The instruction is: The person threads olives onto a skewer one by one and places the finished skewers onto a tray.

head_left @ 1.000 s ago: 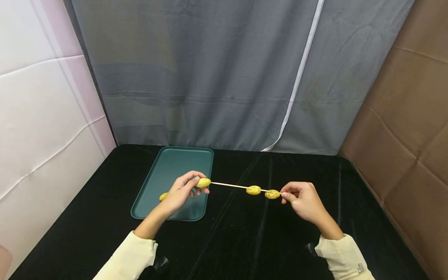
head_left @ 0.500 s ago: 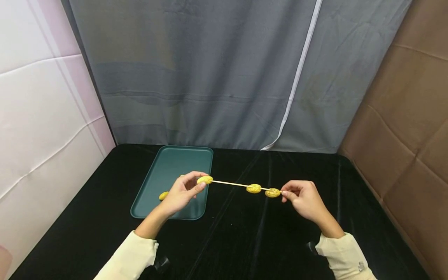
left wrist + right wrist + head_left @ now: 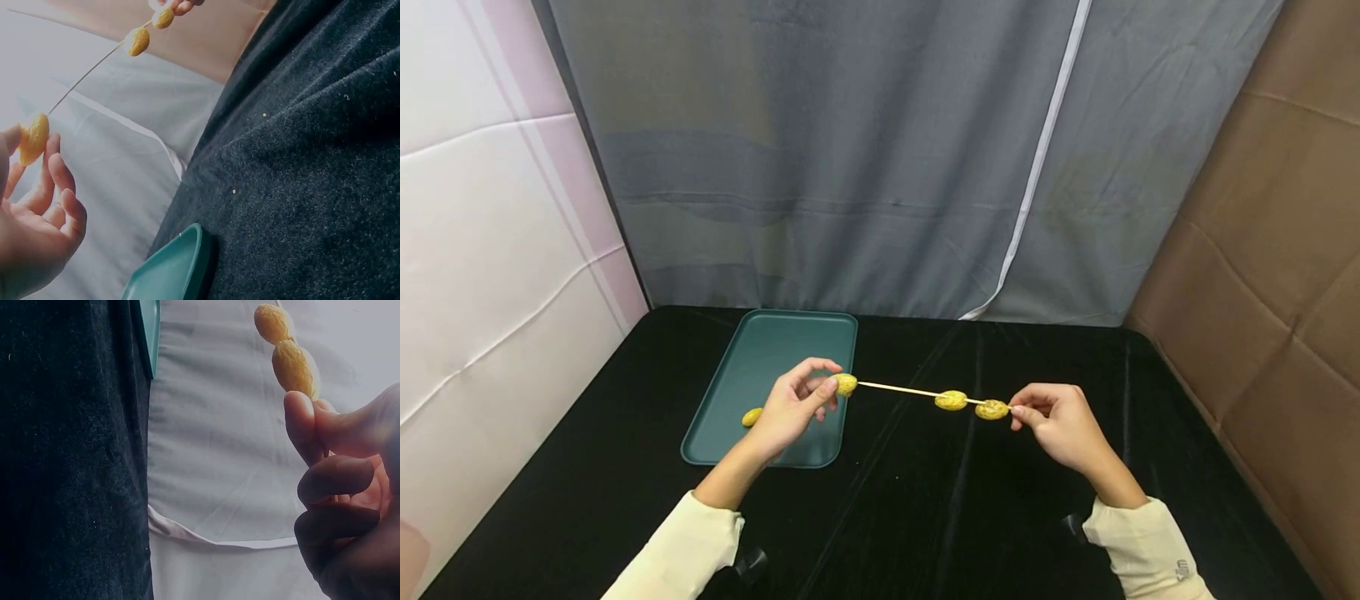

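A thin wooden skewer [image 3: 895, 388] spans between the two hands above the table. Two yellow, oval, potato-like pieces sit on its right part, an inner one [image 3: 951, 401] and an outer one [image 3: 992, 410]. The right hand [image 3: 1060, 421] pinches the skewer's right end between thumb and forefinger, close beside the outer piece. At the other end, the left hand [image 3: 793, 408] pinches a similar yellow piece [image 3: 35, 139] against the skewer's tip; how deep the tip goes in is hidden. Another yellow piece [image 3: 751, 417] lies on the green tray [image 3: 790, 329], partly behind the left hand.
Black cloth [image 3: 910, 500] covers the table, with the tray at its back left. A grey curtain [image 3: 850, 167] hangs behind. A white panel [image 3: 497, 250] stands at the left and a brown one [image 3: 1277, 275] at the right.
Both hands have shifted slightly right and up with the skewer. The left thumb and fingers have changed position on the end piece. The spacing of the pieces looks about the same.
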The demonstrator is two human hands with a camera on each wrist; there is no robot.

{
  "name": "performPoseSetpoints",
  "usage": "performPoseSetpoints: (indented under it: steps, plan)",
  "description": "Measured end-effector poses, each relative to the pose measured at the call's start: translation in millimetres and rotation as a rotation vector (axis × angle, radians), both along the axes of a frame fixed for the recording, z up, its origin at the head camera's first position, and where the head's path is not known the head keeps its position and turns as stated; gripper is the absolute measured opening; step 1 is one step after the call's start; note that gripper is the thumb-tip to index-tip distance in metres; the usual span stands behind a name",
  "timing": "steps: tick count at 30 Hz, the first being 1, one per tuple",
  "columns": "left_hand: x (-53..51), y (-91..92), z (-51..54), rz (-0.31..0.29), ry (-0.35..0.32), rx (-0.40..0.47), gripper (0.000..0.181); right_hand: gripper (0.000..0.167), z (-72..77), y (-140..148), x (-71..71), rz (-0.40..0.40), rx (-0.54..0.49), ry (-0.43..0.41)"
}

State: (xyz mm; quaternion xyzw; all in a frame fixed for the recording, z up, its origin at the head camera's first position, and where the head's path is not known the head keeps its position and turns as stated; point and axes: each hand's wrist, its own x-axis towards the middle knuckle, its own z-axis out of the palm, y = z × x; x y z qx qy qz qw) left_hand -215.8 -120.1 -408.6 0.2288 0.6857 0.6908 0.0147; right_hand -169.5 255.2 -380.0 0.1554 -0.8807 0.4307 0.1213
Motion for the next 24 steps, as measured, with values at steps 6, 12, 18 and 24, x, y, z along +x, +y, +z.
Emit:
performPoseSetpoints:
  steps: [6,12,18,24]
  plan:
    - [-1.3,3.3,2.2,0.011,-0.048,-0.001,0.023,0.012,0.1,2.7,1.0,0.005,-0.006,-0.019]
    - [-1.0,4.0,1.3,-0.020,-0.085,-0.023,0.025,0.017,-2.2,2.6,2.7,0.003,-0.005,-0.016]
    - [1.8,0.0,2.9,-0.054,-0.108,-0.039,0.035,0.014,-2.3,2.7,3.3,0.005,-0.006,-0.009]
    - [-0.3,-2.6,0.5,-0.075,-0.081,-0.056,0.038,0.016,-1.2,4.6,2.2,0.010,-0.017,0.015]
